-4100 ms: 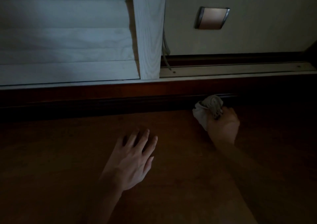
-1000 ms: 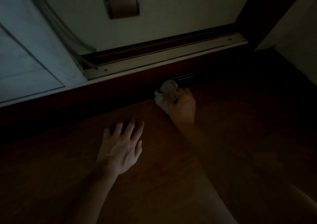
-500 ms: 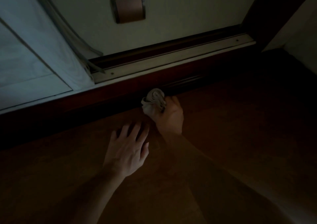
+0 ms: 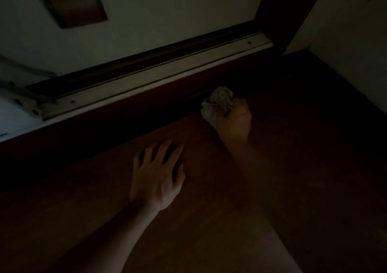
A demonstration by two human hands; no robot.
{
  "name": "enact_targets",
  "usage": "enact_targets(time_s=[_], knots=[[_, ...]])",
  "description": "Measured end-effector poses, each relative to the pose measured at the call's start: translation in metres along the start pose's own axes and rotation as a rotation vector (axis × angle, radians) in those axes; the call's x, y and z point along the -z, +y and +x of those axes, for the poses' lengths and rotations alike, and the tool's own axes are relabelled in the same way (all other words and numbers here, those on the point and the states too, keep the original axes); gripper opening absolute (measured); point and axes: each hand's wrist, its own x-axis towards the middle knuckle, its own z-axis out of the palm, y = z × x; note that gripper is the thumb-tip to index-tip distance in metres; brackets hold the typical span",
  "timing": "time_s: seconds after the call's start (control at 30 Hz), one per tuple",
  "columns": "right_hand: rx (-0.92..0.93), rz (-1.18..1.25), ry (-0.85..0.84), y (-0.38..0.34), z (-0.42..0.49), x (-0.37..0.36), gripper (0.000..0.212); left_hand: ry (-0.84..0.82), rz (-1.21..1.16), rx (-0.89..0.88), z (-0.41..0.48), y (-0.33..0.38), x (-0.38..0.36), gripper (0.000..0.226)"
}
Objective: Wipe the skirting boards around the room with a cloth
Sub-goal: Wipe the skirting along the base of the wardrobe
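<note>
Dim brown wooden floor (image 4: 293, 189) meets the long dark red-brown skirting board (image 4: 125, 122), and my right hand (image 4: 234, 124), nearer it, grips the crumpled pale cloth (image 4: 217, 103) against its face, which runs on rightward, while my left hand (image 4: 157, 176) rests flat, fingers spread, farther back.

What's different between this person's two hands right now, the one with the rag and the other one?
The left hand lies open, fingers spread on the reddish-brown wooden floor; the right hand is curled tight. The left hand holds nothing; the right hand grips a crumpled pale cloth at the dark skirting board. Both are bare.
</note>
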Motion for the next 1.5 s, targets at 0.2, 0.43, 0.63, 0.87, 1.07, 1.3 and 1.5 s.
enact_targets(time_s=[0.2,0.43,0.63,0.87,1.07,1.3,1.5], knots=[[0.012,0.026,-0.06,0.005,0.004,-0.001,0.018,-0.026,0.001,0.008,0.0,0.002,0.003,0.061],[0.148,0.087,-0.122,0.002,-0.015,-0.009,0.014,-0.016,-0.023,0.007,0.0,0.003,0.004,0.061],[0.045,0.049,-0.075,0.016,0.017,0.004,0.012,-0.007,-0.008,0.011,0.0,0.003,0.005,0.061],[0.047,0.025,-0.081,0.026,0.026,0.008,0.017,0.013,-0.015,0.005,0.0,0.003,0.004,0.058],[0.025,0.02,-0.007,0.025,0.024,0.005,0.012,0.013,-0.013,0.003,0.0,0.003,0.003,0.058],[0.003,0.012,-0.062,0.034,0.042,0.013,0.015,-0.014,-0.016,0.01,0.0,0.003,0.005,0.059],[-0.109,0.044,0.001,0.046,0.054,0.019,0.02,-0.023,-0.017,0.006,0.0,0.003,0.005,0.059]])
